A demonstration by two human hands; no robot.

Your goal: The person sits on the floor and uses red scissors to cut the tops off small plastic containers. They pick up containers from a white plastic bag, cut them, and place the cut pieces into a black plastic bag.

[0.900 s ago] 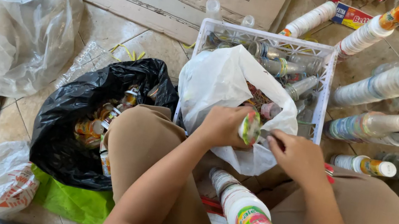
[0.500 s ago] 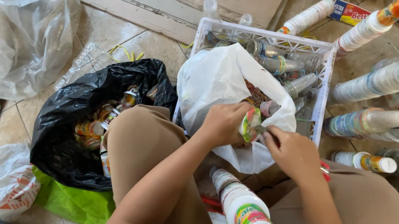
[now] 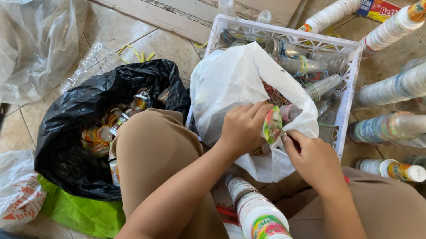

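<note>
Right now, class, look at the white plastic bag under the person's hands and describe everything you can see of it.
The white plastic bag is thin, crinkled and slightly see-through. It stands open at the top, slumped against the front of the white crate and resting on the person's lap. Colourful wrappers show inside its mouth. The left hand and right hand work at its opening, gripping a small green wrapper. The black bag sits beside it.

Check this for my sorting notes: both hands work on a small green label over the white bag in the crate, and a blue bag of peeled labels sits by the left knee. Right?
One thing is wrong: the bag of peeled labels by the left knee is black, not blue, as the head view shows. The rest holds: left hand and right hand work on the small green label over the white bag in the crate.
</note>
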